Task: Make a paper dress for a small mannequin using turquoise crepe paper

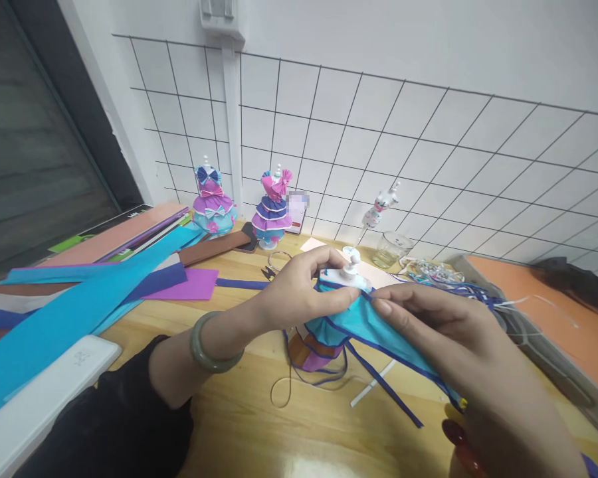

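A small white doll dress form (pixel 349 273) stands at the middle of the table, tilted in view, wearing a turquoise fabric piece (pixel 386 342) with dark blue trim. My left hand (pixel 299 285) curls around the form's upper body, its thumb pressing the trimmed edge at the front. Close beside that thumb, my right hand (pixel 443 332) pinches the same trimmed edge between thumb and fingers. The fabric stretches from the form toward the lower right, under my right hand. Below it shows a layered skirt (pixel 321 355) in brown and purple. The left fingers' far side is hidden.
Two dressed doll forms (pixel 213 206) and a bare patterned form (pixel 380 206) stand by the gridded wall. Coloured fabric strips (pixel 104 292) cover the left side. A glass (pixel 393 247), small scissors (pixel 268 273), a phone (pixel 298 216) and an orange-topped box (pixel 548 312) surround the work.
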`<state>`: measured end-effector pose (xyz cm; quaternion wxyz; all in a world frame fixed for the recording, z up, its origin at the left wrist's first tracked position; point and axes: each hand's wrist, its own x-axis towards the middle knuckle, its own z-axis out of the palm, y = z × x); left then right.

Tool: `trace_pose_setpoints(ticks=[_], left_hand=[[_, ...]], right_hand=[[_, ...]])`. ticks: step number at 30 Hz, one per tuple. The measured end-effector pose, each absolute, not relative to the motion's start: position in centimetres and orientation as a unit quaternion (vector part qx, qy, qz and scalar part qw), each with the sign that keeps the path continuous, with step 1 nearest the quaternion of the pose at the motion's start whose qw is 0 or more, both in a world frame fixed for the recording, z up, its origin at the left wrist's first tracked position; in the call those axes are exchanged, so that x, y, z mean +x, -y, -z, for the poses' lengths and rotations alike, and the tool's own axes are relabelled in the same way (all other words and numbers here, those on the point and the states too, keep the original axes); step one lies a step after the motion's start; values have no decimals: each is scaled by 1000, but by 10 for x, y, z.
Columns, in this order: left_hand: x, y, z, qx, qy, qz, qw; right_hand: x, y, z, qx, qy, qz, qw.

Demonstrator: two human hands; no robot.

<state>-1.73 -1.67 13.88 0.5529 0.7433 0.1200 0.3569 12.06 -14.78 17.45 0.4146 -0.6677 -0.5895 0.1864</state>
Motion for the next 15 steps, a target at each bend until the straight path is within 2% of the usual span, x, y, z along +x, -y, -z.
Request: trace_pose_setpoints(ticks=[10, 15], left_hand=[[-18, 19, -139, 752, -113, -351, 546], [-18, 19, -139, 746, -107, -347, 559]], right_hand=[[121, 147, -167, -686, 578, -123, 423], [120, 146, -167, -682, 583, -130, 421]])
